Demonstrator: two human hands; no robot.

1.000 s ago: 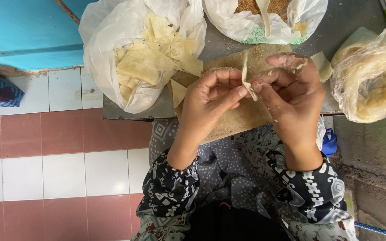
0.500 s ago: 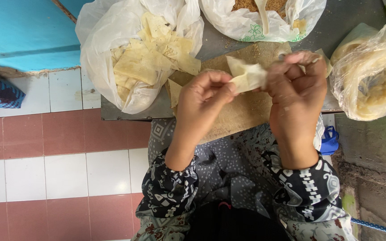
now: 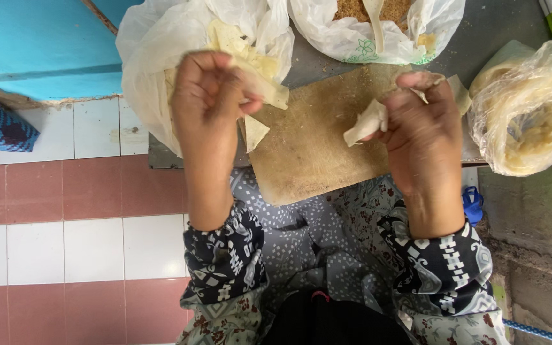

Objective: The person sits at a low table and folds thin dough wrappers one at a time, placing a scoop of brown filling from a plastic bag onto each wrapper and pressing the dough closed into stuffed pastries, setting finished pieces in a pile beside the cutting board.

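Both of my hands are closed on pale dough wrappers. My right hand (image 3: 424, 131) pinches a folded wrapper piece (image 3: 367, 121) between thumb and fingers, holding it just above the right part of the wooden board (image 3: 314, 147). My left hand (image 3: 207, 96) is clenched around the edge of another thin wrapper sheet (image 3: 264, 88), which hangs over the board's upper left corner; the motion blurs it, so I cannot tell whether it is one sheet or two. A small triangular scrap (image 3: 254, 131) sits at the board's left edge, just below that hand. Behind my left hand stands an open white plastic bag (image 3: 154, 57) with more wrappers inside. Beyond the board, another white bag (image 3: 352, 41) holds brown crumbly filling. To the right, just beside my right hand, a clear bag (image 3: 528, 112) holds a yellowish lumpy mass. All of this rests on a grey tabletop (image 3: 493, 29), with pink and white floor tiles (image 3: 65, 211) to the left and my patterned sleeves (image 3: 225, 262) at the bottom.
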